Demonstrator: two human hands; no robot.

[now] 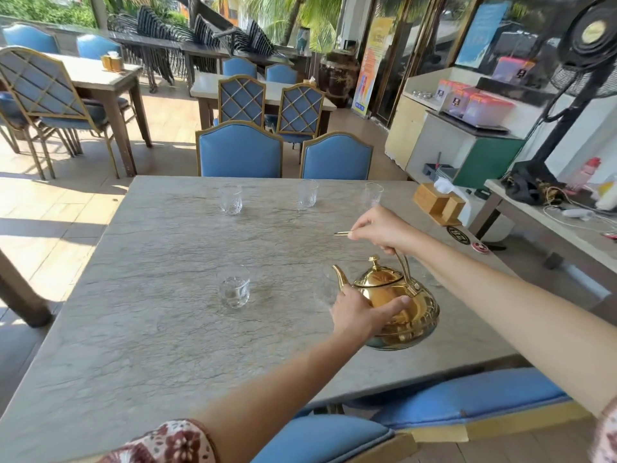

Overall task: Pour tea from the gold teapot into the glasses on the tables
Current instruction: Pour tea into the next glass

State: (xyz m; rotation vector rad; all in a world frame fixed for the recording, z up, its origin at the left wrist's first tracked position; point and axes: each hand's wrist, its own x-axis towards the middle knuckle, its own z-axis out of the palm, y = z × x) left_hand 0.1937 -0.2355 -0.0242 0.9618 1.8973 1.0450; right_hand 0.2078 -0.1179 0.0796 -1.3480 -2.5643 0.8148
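Grey stone-patterned surface (pixel 167 329), rectangular, ringed by blue padded chairs with gold trim (pixel 239 151).

Shiny gold metal teapot (pixel 397 302), round-bodied, knobbed lid, curved spout pointing left: at the near right part of the surface, its base seemingly just above the top, though contact cannot be told.

Right hand (pixel 384 230): closed around the top of the teapot's tall gold handle, forefinger and thumb pinched on a thin metal piece.

Left hand (pixel 362 312): fingers spread and pressed against the teapot's near left side, thumb across the belly.

Clear cut-pattern drinking glasses: one near centre (pixel 233 286), left of the spout; one (pixel 325 289) just behind the spout, partly hidden; three along the far edge (pixel 230 199), (pixel 307 194), (pixel 373 194).

Wooden tissue box (pixel 437 202): far right corner.

Floral-print sleeve (pixel 173 442): on the left arm.
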